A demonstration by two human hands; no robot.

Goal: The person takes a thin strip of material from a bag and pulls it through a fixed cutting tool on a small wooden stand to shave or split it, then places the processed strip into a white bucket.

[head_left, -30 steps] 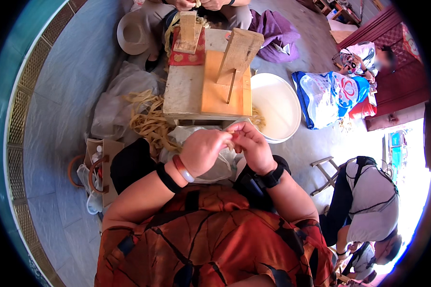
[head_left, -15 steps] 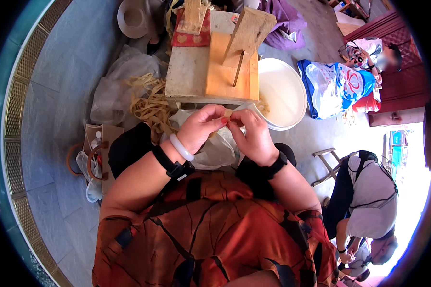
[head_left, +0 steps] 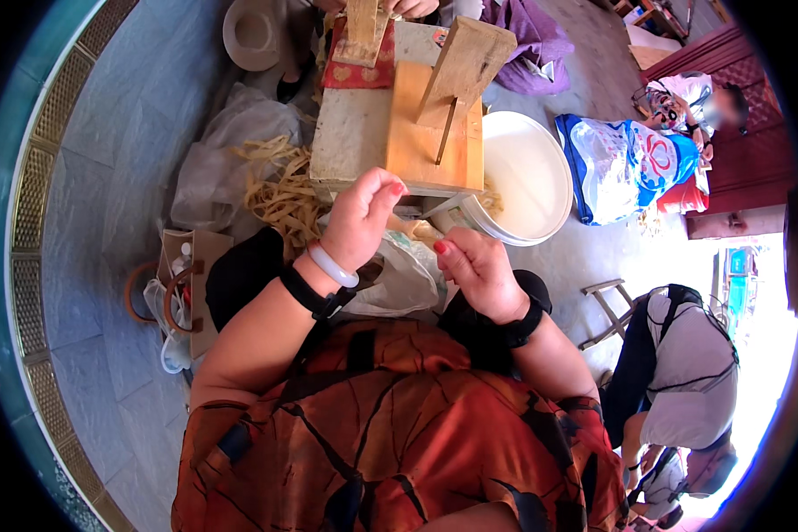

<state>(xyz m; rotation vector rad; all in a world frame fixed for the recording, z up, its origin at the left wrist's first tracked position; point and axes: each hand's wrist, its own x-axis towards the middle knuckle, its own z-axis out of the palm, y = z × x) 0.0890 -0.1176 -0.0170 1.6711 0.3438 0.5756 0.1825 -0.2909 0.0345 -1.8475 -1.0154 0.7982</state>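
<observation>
My left hand (head_left: pixel 359 217) is raised just before the table's near edge, its thumb and forefinger pinched together. Whatever lies between those fingertips is too small to tell. Lower and to the right, my right hand (head_left: pixel 479 270) is closed, thumb pressed against the curled fingers; its contents are hidden. A pale tan piece (head_left: pixel 418 232) shows between the hands, close to the right thumb; I cannot tell if it is held. Below them a whitish plastic bag (head_left: pixel 403 282) lies across my lap. A wooden stand (head_left: pixel 463 75) with an upright board and a thin rod sits on the table (head_left: pixel 346 142) ahead.
Right of the table stands a white bucket (head_left: pixel 528 173). Tan strips (head_left: pixel 284 191) pile up at its left, by a clear plastic sack (head_left: pixel 226 151). Another person's hands (head_left: pixel 408 7) are at a second wooden stand (head_left: pixel 361 27). A stool (head_left: pixel 605 310) and a bent-over person (head_left: pixel 692 372) are at right.
My hands, which met fingertip to fingertip, have parted: the left went up and left, the right down and right. Another person's hands have appeared at the far stand.
</observation>
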